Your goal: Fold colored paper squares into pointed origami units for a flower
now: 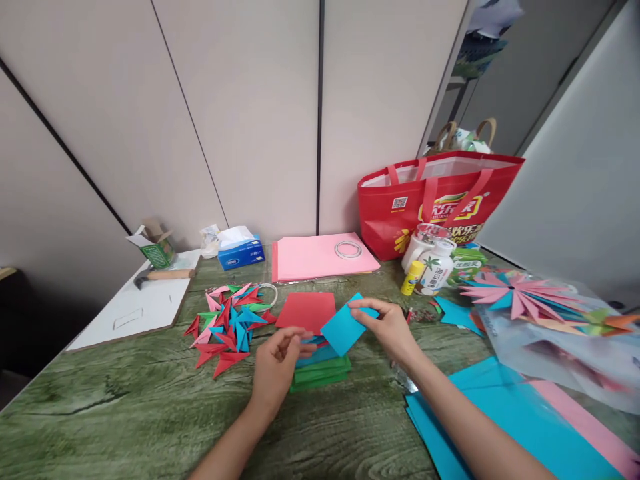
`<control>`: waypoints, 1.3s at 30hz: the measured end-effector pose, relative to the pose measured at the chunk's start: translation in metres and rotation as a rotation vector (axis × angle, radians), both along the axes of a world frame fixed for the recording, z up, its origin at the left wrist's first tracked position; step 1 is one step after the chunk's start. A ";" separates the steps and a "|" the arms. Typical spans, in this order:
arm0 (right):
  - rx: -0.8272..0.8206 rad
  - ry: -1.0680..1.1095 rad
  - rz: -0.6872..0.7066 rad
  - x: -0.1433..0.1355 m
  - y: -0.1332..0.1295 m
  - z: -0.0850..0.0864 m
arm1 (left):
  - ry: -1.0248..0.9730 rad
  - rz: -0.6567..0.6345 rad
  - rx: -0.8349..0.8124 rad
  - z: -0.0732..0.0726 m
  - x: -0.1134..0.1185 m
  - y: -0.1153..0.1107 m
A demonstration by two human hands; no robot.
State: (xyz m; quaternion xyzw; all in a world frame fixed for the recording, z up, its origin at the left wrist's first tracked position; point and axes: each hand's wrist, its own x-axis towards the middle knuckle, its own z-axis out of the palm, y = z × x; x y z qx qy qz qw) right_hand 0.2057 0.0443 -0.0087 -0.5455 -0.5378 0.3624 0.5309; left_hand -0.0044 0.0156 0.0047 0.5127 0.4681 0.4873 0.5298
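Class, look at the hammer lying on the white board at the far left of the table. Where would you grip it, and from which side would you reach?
Grip the hammer by its wooden handle, about midway along, reaching from above. It lies flat on the white board, metal head to the left, so the handle's top and sides are exposed, while the green box stands close behind it.

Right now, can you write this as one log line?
right hand: pinching blue paper | left hand: on paper stack | folded pieces: left of stack

Blue paper rect. (344,328) tilted, lifted just above green/blue paper stack (323,370) on table.
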 end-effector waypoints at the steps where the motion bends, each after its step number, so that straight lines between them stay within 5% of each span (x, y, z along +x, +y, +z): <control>1: 0.010 -0.016 0.040 -0.003 -0.001 0.000 | 0.028 0.022 0.070 0.000 0.000 0.000; 9: 0.019 -0.053 0.264 -0.032 -0.018 0.002 | 0.508 -0.205 0.421 -0.010 0.001 -0.012; 17: 0.001 0.307 0.467 -0.038 -0.021 -0.002 | 0.190 -0.093 0.132 -0.009 0.004 -0.005; 23: -0.010 0.242 0.408 -0.041 -0.025 -0.002 | 0.160 -0.078 0.013 -0.002 0.002 -0.004; 31: 0.056 0.013 0.259 -0.037 -0.023 -0.007 | 0.079 -0.136 0.071 -0.002 0.002 -0.003; 39: 0.074 -0.021 0.209 -0.031 -0.014 -0.014 | 0.193 0.009 0.051 -0.011 -0.007 0.004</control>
